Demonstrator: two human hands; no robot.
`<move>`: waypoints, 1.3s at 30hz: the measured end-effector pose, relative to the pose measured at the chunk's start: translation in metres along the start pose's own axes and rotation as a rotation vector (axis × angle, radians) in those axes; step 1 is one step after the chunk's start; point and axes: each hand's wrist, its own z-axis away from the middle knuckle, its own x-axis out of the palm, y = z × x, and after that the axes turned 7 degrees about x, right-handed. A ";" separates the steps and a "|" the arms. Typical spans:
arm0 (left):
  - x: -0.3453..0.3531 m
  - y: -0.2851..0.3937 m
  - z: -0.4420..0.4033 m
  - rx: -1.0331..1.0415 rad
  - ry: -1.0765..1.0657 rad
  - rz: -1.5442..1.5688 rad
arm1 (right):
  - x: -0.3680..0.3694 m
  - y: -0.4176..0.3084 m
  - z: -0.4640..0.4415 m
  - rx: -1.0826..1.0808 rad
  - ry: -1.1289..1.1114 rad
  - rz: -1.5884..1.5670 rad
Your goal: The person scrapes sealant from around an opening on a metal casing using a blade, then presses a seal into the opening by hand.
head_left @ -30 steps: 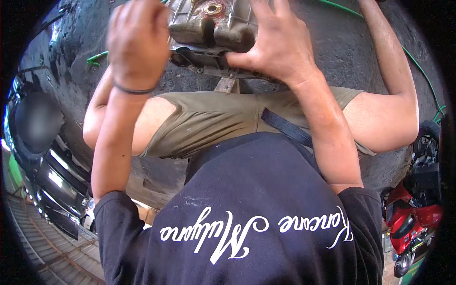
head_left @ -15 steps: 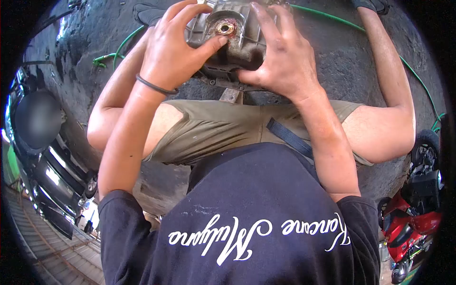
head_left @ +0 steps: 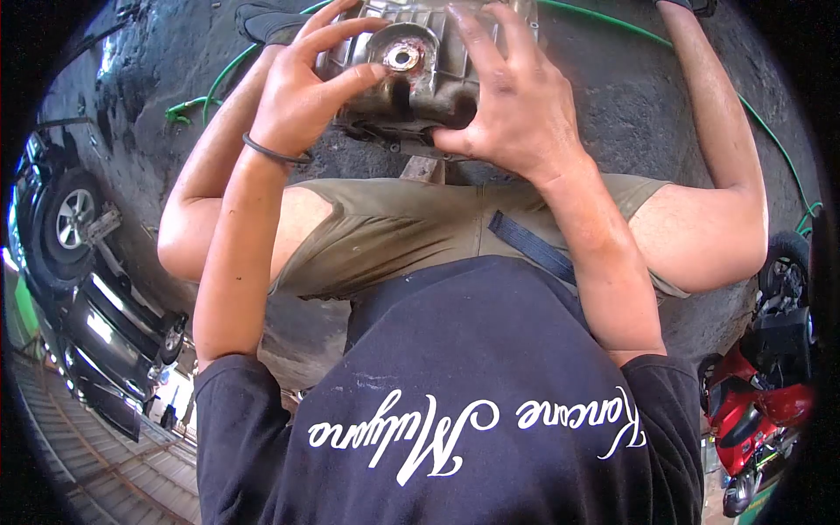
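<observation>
Between my hands, at the top of the head view, is a ribbed, dirty metal casing. Its upper face has a round recess around a bright metal hub with a dark centre hole and reddish smears. My left hand curls over the casing's left side, thumb close to the hub. Gripping the right side is my right hand, fingers across the ribs and thumb at the lower near edge. The casing's far edge is cut off by the frame.
Under the casing's near side is a pale block between my thighs. A green hose runs across the stained dark floor. A black car stands on the left, a red motorcycle on the right.
The casing has shifted slightly left and shows more of its near side. My left hand has moved left with it; my right hand has barely moved and keeps its grip.
</observation>
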 end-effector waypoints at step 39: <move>0.041 0.047 -0.037 -0.687 -0.009 -0.867 | 0.001 -0.001 0.000 0.019 -0.003 0.001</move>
